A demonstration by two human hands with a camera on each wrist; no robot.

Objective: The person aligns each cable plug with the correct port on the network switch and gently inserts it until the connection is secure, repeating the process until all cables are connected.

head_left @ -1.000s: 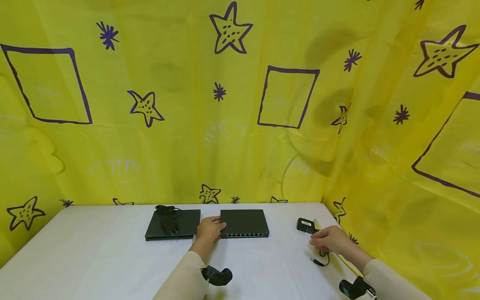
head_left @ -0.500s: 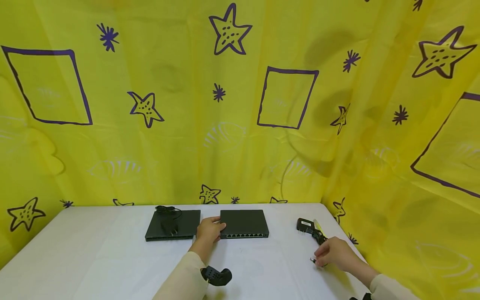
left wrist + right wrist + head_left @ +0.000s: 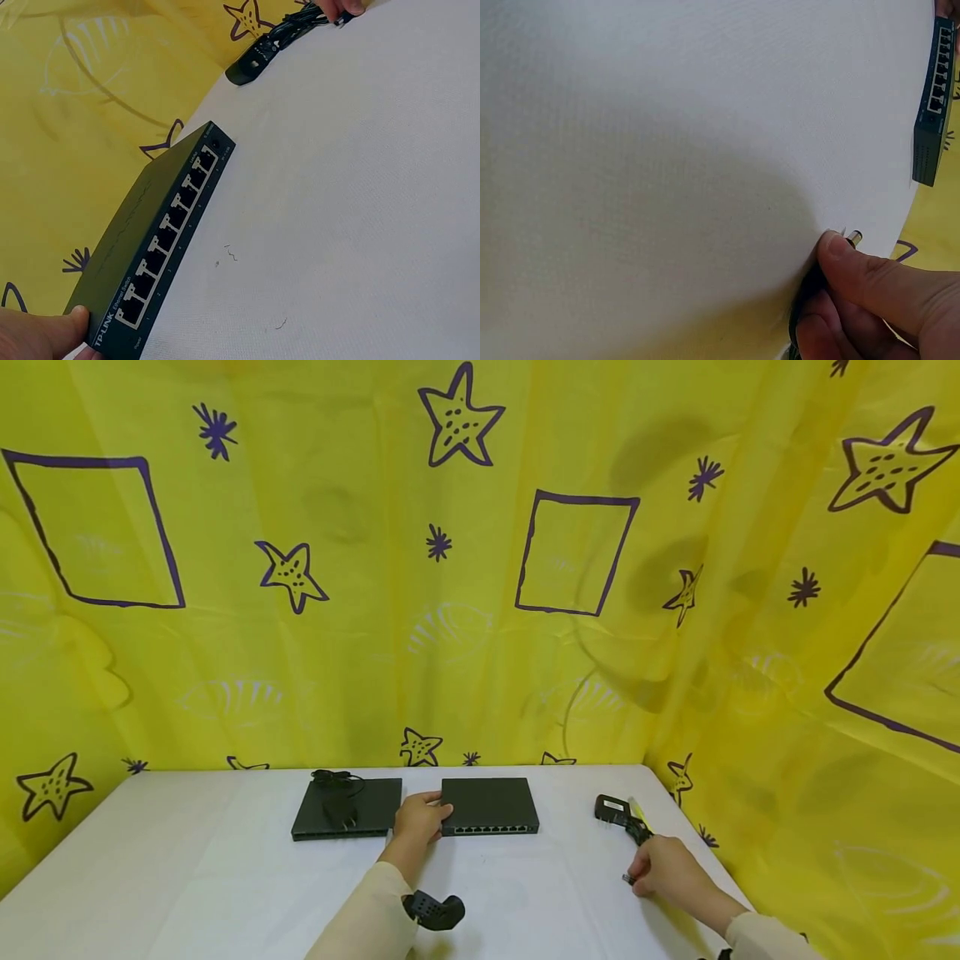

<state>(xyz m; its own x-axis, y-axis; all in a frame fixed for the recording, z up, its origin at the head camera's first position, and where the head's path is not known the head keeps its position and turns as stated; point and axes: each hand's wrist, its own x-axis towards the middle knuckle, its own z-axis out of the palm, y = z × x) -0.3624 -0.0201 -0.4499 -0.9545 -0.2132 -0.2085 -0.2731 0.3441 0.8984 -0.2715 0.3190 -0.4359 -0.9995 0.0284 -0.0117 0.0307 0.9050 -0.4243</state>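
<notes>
My left hand (image 3: 422, 820) grips the left end of a dark TP-Link Ethernet switch (image 3: 489, 806), thumb over its top edge. In the left wrist view the front of this switch (image 3: 169, 240) shows a row of ports and a round power socket at the far end. My right hand (image 3: 671, 870) pinches the barrel plug (image 3: 855, 238) of a power adapter cable, its metal tip sticking out past the thumb. The black power adapter (image 3: 612, 809) lies on the table just beyond that hand, its cable bundled beside it.
Left of the switch lies a second flat black device (image 3: 375, 806), with another black adapter and coiled cable (image 3: 337, 810) on top. A yellow cable (image 3: 637, 811) runs beside the right adapter. The white table (image 3: 187, 877) meets a yellow patterned curtain (image 3: 360, 652) behind and on the right.
My right hand has moved from the adapter's cable bundle toward the front of the table and taken hold of the barrel plug. The left hand stays on the switch.
</notes>
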